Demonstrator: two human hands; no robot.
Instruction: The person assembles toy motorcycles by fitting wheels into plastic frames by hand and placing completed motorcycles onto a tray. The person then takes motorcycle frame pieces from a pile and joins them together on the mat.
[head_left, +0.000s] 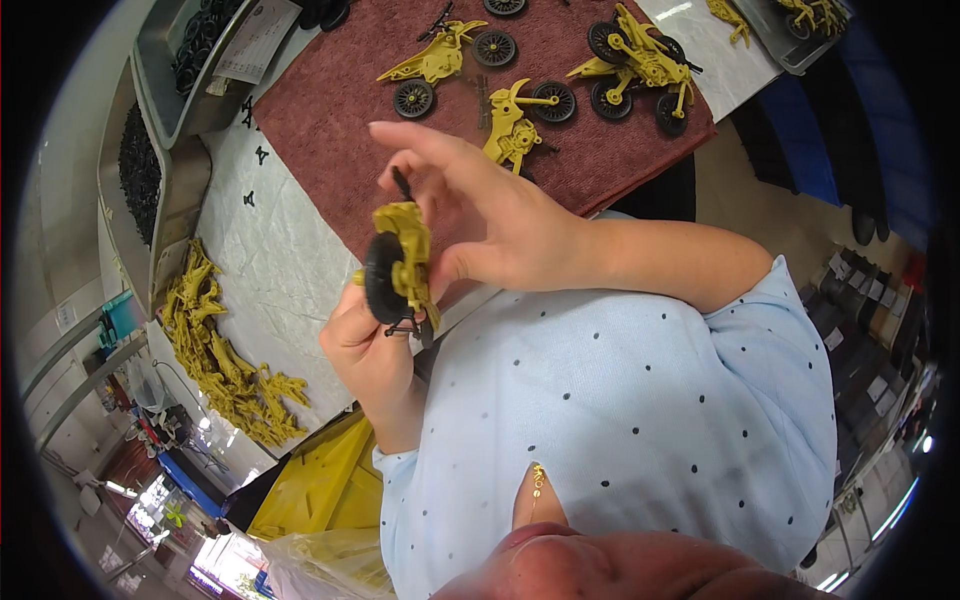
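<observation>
My left hand (370,345) is closed around the lower part of a toy motorcycle (412,240), holding it up in front of my chest. The toy has a yellow body, a black wheel facing the camera and a thin black part sticking out at the top. Close beside its upper end is my right hand (490,215), index finger stretched out and the other fingers loosely bent. The right thumb lies near the yellow body; whether it touches cannot be seen. Beyond the hands, a partly built yellow motorcycle (513,128) rests on a dark red cloth (330,130).
More yellow motorcycles (440,58) with black wheels lie on the cloth. At left, a heap of yellow parts (215,350) sits on the white table surface (285,215), near small black pieces (262,155). Metal trays (185,190) hold black parts; another tray (800,50) stands far right.
</observation>
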